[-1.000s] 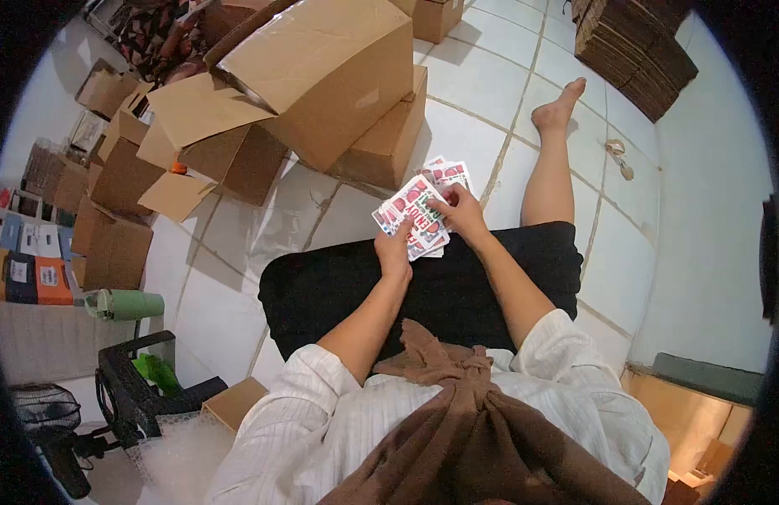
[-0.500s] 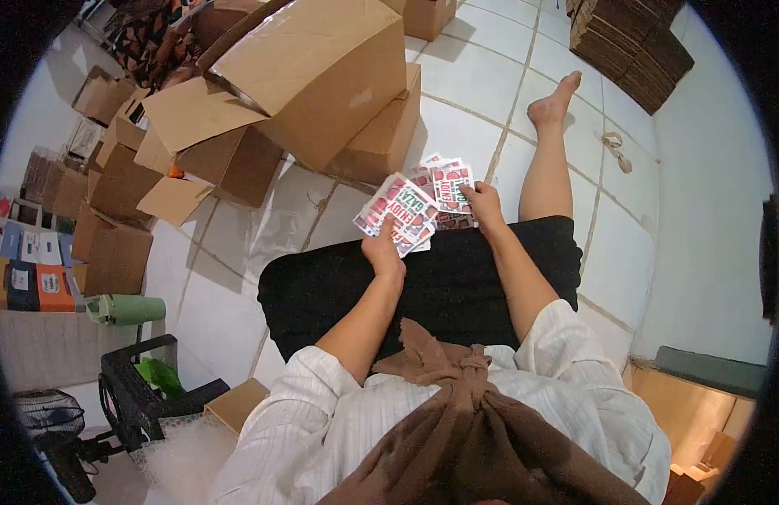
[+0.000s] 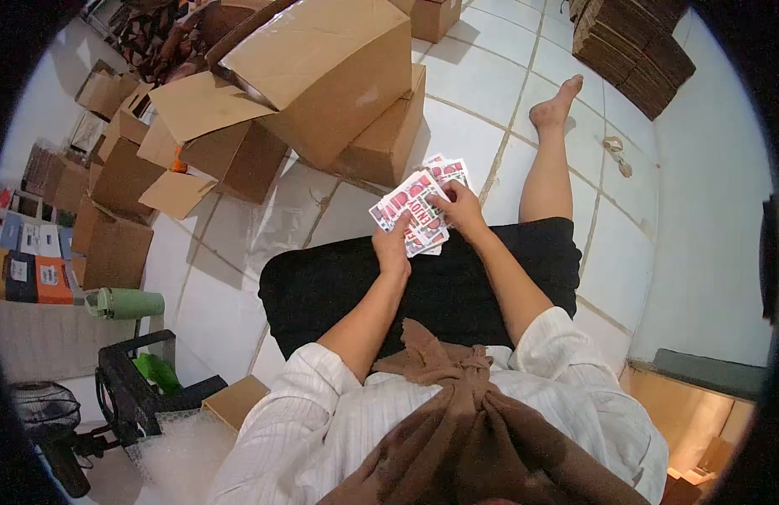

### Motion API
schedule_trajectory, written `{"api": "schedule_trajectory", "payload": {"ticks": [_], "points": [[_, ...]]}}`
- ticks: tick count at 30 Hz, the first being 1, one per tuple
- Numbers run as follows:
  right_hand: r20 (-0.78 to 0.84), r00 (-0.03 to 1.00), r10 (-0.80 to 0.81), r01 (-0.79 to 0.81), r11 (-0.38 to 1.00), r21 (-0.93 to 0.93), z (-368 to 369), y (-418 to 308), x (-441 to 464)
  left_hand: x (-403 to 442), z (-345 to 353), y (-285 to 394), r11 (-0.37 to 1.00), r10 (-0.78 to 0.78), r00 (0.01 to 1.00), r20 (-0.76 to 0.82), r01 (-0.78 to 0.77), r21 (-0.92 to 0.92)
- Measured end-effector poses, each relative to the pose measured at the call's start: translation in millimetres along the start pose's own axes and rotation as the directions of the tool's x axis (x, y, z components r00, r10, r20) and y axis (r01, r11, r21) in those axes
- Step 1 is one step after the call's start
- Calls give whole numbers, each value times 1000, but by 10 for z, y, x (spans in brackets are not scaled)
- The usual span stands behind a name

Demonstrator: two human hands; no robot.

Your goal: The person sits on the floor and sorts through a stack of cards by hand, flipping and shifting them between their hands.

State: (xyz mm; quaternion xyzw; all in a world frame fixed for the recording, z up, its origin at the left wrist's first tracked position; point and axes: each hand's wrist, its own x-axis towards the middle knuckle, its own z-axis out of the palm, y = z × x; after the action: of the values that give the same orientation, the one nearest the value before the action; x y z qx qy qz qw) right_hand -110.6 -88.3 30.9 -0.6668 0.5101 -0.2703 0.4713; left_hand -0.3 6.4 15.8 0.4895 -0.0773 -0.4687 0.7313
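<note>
My left hand (image 3: 391,246) grips a loose stack of printed cards (image 3: 412,220) by its lower left side, thumb on top. The cards are white with red, pink and green print, and the word ENJOY can be read. At the stack's upper right edge, my right hand (image 3: 462,209) is closed with thumb and fingers pinching a card there; whether that card is apart from the stack is hidden. Just beyond, more printed cards (image 3: 450,171) lie in a pile, partly covered by the stack and my right hand. All this is just over the edge of the black garment on my lap (image 3: 339,286).
Large cardboard boxes (image 3: 339,93) stand ahead on the left, some with open flaps. Flattened cardboard (image 3: 629,59) is stacked at the far right. A green tumbler (image 3: 133,304), a black fan (image 3: 44,408) and bubble wrap (image 3: 183,459) are at the left. White tiles (image 3: 465,84) form the floor.
My right hand has moved left and slightly down, bringing its cards to the stack in my left hand. The left hand has shifted slightly right.
</note>
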Motion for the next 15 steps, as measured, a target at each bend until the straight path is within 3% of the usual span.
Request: {"api": "schedule_trajectory", "payload": {"ticks": [1,3,5,7,8,9,12,13,15], "points": [[0,1000,0,0,1000,3,-21,10,-7,13,-19,-28,1000,1,1000,0,-1,3],[35,983,183,-185,940,287,-107,-29,-38,16,-25,-34,1000,-5,1000,-3,5,10],[-4,987,164,-153,932,327,-167,129,37,-8,3,1,1000,0,999,-38,1,16],[-64,964,257,-219,909,354,-226,370,135,-20,17,24,1000,2,997,-71,0,22],[-341,925,170,-112,977,181,-128,701,264,-10,4,28,999,30,992,-121,-27,19],[-344,923,172,-114,977,182,-158,731,255,-1,-7,33,998,57,984,-169,-54,18],[-193,959,205,-250,937,-246,-225,655,222,-1,1,52,998,66,971,-231,-63,17],[-195,959,205,-250,937,-244,-204,583,169,-6,0,67,998,58,967,-249,-62,-7],[-436,895,-95,-197,792,-578,-132,496,45,-21,15,71,998,66,968,-242,-70,-8]]}}
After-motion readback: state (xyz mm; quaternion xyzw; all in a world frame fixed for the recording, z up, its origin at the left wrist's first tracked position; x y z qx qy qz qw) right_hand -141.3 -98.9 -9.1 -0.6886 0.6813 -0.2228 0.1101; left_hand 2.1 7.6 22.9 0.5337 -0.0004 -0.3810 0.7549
